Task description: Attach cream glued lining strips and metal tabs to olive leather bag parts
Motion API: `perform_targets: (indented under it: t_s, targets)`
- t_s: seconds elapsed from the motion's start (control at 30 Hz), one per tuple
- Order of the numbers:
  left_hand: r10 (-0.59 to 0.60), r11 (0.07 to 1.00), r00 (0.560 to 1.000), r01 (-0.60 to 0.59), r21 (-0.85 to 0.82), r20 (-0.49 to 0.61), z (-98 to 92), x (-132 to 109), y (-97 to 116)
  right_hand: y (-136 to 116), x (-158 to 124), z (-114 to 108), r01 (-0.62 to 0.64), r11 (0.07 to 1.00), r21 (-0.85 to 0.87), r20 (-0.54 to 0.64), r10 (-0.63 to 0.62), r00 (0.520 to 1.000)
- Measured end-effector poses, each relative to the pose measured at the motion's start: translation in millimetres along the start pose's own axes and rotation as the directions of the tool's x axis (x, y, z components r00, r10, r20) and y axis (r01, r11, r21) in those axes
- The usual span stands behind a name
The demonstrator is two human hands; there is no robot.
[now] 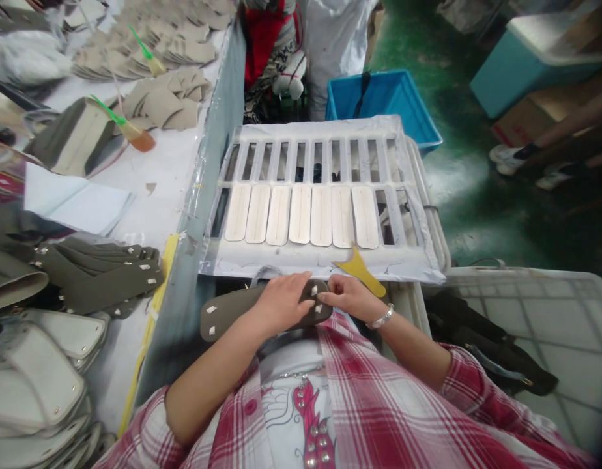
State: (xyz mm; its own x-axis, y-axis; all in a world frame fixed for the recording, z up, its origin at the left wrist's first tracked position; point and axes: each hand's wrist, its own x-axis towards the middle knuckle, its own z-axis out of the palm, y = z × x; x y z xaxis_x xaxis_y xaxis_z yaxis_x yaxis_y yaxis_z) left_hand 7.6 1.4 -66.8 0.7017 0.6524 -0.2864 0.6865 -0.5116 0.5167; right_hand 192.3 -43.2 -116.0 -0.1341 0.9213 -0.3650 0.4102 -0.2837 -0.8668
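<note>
Across my lap, just in front of my body, lies a dark olive leather-like panel (236, 306) with rounded ends and small white tabs near its corners. My left hand (284, 301) grips it from above, its fingers over the far edge and the thumb near the right end. At that right end my right hand (348, 298) is closed, thumb and curled fingers meeting beside the white tabs. Whatever it pinches is too small to make out. Beyond both hands, several pale oblong pieces (301, 212), each with a line down the middle, stand in a row on a slatted white rack (281, 259).
A yellow forked tool (362, 270) rests at the rack's near edge. Left, a table (171, 189) carries stacked olive panels (105, 273), white pieces (42, 384) and a glue bottle (137, 135). A blue bin (418, 107) stands behind; dark pieces (501, 345) lie right.
</note>
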Motion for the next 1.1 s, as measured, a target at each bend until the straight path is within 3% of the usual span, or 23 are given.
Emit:
perform_targets:
  t_s: [0.1,0.17,0.2,0.23,0.3,0.37,0.4,0.43,0.53,0.67,0.93,1.1]
  targets:
    - [-0.038,0.999,0.996,0.039,0.019,-0.083,-0.8,-8.2,5.0,-7.4,-8.0,-0.4,0.011,0.991,-0.131,-0.030,-0.015,0.999]
    - [-0.060,0.998,0.965,0.058,-0.015,-0.254,-6.3,-27.3,1.6,-16.0,-15.2,-3.3,0.005,0.962,-0.272,-0.067,-0.024,0.997]
    - [-0.085,0.996,0.926,0.070,-0.054,-0.368,-9.6,-41.1,-3.7,-20.8,-17.4,-4.9,0.008,0.946,-0.323,-0.098,-0.042,0.994]
    - [-0.134,0.990,0.864,0.091,-0.111,-0.486,-12.7,-57.5,-11.3,-26.4,-18.0,-5.6,0.043,0.923,-0.381,-0.143,-0.104,0.984]
    - [-0.328,0.941,0.681,0.177,-0.288,-0.655,-16.0,-95.1,-31.4,-41.2,-15.4,-0.6,0.173,0.830,-0.531,-0.175,-0.307,0.935]
    - [-0.581,0.809,0.496,0.264,-0.525,-0.646,-13.9,-131.9,-54.1,-62.4,-9.9,17.8,0.332,0.688,-0.645,-0.100,-0.507,0.856]
    - [-0.680,0.725,0.443,0.285,-0.627,-0.584,-11.0,-146.9,-65.1,-74.5,-6.4,32.2,0.414,0.612,-0.674,-0.024,-0.578,0.816]
    - [-0.748,0.646,0.426,0.289,-0.707,-0.509,-7.3,-158.6,-75.2,-86.6,-2.3,49.1,0.490,0.542,-0.683,0.066,-0.623,0.780]
    - [-0.801,0.506,0.494,0.259,-0.823,-0.337,3.2,-173.2,-96.7,-115.4,14.4,102.3,0.633,0.420,-0.651,0.292,-0.631,0.719]
    - [-0.784,0.440,0.562,0.204,-0.874,-0.263,6.5,-168.8,-108.5,-128.1,35.7,142.7,0.649,0.414,-0.638,0.387,-0.556,0.735]
    - [-0.735,0.464,0.646,0.261,-0.846,-0.204,-3.6,-165.1,-123.0,-127.1,42.0,146.8,0.625,0.459,-0.632,0.409,-0.488,0.771]
    - [-0.707,0.521,0.671,0.280,-0.806,-0.224,-5.4,-164.0,-126.8,-133.3,40.4,153.8,0.610,0.480,-0.630,0.393,-0.480,0.784]
